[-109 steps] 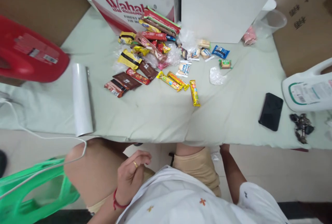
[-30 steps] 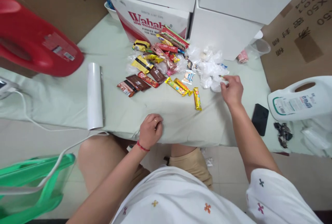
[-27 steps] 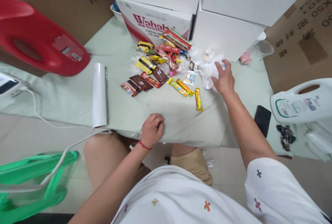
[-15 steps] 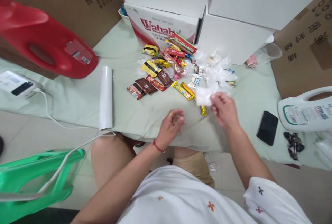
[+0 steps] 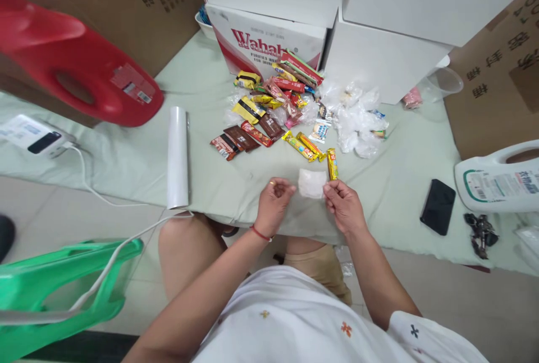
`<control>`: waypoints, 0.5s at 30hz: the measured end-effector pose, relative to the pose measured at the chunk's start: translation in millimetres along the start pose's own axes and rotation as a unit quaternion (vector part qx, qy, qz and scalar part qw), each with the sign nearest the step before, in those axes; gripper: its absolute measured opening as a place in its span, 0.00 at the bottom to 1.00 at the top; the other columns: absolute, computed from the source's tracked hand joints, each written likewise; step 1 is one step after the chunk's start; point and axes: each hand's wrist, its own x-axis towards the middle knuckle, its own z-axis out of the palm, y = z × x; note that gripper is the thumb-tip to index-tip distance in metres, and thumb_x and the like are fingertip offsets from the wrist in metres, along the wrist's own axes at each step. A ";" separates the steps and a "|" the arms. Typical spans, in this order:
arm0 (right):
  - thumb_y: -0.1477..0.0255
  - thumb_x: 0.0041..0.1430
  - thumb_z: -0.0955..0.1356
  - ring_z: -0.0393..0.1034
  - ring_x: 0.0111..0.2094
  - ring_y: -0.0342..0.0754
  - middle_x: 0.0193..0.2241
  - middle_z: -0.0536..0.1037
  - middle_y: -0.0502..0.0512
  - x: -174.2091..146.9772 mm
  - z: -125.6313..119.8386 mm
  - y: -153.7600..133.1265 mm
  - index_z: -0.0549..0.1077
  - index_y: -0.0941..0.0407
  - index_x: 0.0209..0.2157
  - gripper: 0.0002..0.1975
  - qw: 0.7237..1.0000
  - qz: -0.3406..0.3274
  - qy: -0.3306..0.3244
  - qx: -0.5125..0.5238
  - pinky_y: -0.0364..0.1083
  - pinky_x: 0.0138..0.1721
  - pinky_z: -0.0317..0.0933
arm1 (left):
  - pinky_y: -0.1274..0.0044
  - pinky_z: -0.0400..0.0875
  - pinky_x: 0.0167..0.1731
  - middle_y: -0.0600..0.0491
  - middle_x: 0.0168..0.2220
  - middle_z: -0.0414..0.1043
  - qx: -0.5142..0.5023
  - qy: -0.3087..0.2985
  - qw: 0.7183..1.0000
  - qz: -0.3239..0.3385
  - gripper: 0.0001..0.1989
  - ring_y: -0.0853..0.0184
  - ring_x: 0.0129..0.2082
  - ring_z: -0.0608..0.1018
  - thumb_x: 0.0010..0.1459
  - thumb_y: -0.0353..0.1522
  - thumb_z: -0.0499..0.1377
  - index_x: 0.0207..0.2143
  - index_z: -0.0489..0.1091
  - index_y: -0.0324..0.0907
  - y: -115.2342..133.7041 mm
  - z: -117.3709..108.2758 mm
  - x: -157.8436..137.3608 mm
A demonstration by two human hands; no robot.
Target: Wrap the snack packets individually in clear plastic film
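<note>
My right hand [image 5: 343, 205] pinches the right edge of a small whitish plastic bag [image 5: 312, 183], square and flat, above the near part of the table. Just left of the bag is my left hand [image 5: 273, 203], its fingers curled in toward the thumb, with nothing visible in them and a small gap to the bag. Beyond the hands lie yellow snack packets [image 5: 300, 146], one of them [image 5: 332, 164] close to my right fingertips. Brown chocolate-coloured packets [image 5: 242, 138] and a red one [image 5: 256, 134] lie farther left. Clear plastic bags [image 5: 357, 122] are heaped at the right of the snacks.
Behind the snacks stand a printed carton [image 5: 265, 43] and white boxes [image 5: 387, 54]. A white roll [image 5: 177, 158] and a red jug [image 5: 105, 82] are on the left. On the right are a black phone [image 5: 438, 207], keys [image 5: 480, 234] and a white bottle [image 5: 497, 180].
My right hand has brought the whitish plastic bag left and nearer to me, beside my left hand. My left hand's fingers have drawn closer together. A yellow packet behind the bag shows more fully.
</note>
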 end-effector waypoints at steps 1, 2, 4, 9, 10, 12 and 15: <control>0.55 0.50 0.78 0.54 0.20 0.38 0.22 0.69 0.45 -1.5 0.2 -0.4 0.75 0.55 0.30 0.19 0.999 -0.026 0.001 -0.029 0.40 0.20 0.48 | 0.83 0.63 0.25 0.60 0.27 0.67 0.013 0.024 0.999 0.034 0.23 0.76 0.25 0.68 0.45 0.44 0.75 0.34 0.69 0.42 2.0 -1.7 -1.8; 0.55 0.52 0.77 0.55 0.21 0.38 0.22 0.69 0.45 -3.3 0.6 -0.7 0.75 0.54 0.30 0.18 0.996 -0.053 0.000 -0.065 0.40 0.21 0.50 | 0.82 0.64 0.26 0.59 0.28 0.68 0.019 0.024 0.998 0.053 0.22 0.76 0.26 0.69 0.47 0.44 0.74 0.35 0.70 0.42 4.8 -2.5 -4.2; 0.58 0.57 0.75 0.58 0.23 0.40 0.22 0.70 0.46 -7.3 2.4 -0.8 0.75 0.54 0.30 0.15 0.982 -0.108 -0.011 -0.156 0.41 0.24 0.53 | 0.81 0.65 0.25 0.57 0.29 0.70 0.018 -0.050 0.998 0.028 0.20 0.74 0.25 0.70 0.53 0.47 0.70 0.36 0.71 0.42 11.3 -0.4 -10.0; 0.64 0.63 0.71 0.66 0.27 0.43 0.27 0.75 0.50 -16.9 6.5 -0.9 0.77 0.54 0.33 0.09 0.936 -0.205 -0.090 -0.273 0.43 0.31 0.61 | 0.81 0.68 0.24 0.54 0.27 0.75 -0.060 -0.152 0.983 -0.086 0.25 0.71 0.26 0.75 0.43 0.48 0.74 0.34 0.75 0.39 19.1 12.3 -16.1; 0.64 0.64 0.71 0.68 0.29 0.44 0.31 0.77 0.51 -17.9 5.6 -0.7 0.78 0.53 0.36 0.07 0.935 -0.218 -0.094 -0.264 0.44 0.33 0.63 | 0.81 0.67 0.24 0.55 0.24 0.74 -0.081 -0.132 0.984 -0.092 0.25 0.72 0.24 0.74 0.42 0.48 0.75 0.33 0.75 0.38 18.8 13.0 -15.1; 0.65 0.63 0.72 0.69 0.33 0.45 0.41 0.77 0.55 -18.9 2.4 0.5 0.78 0.51 0.44 0.09 0.934 -0.243 -0.080 -0.249 0.45 0.35 0.66 | 0.83 0.61 0.21 0.57 0.20 0.71 -0.112 -0.095 0.984 -0.101 0.26 0.75 0.21 0.71 0.41 0.48 0.75 0.31 0.74 0.38 17.6 11.8 -13.0; 0.66 0.61 0.74 0.69 0.35 0.46 0.47 0.76 0.57 -18.5 -0.5 4.9 0.78 0.50 0.46 0.12 0.921 -0.263 -0.082 -0.274 0.46 0.35 0.68 | 0.84 0.55 0.18 0.59 0.18 0.68 -0.126 -0.086 0.981 -0.122 0.26 0.77 0.17 0.66 0.39 0.47 0.77 0.30 0.73 0.38 16.8 8.1 -12.9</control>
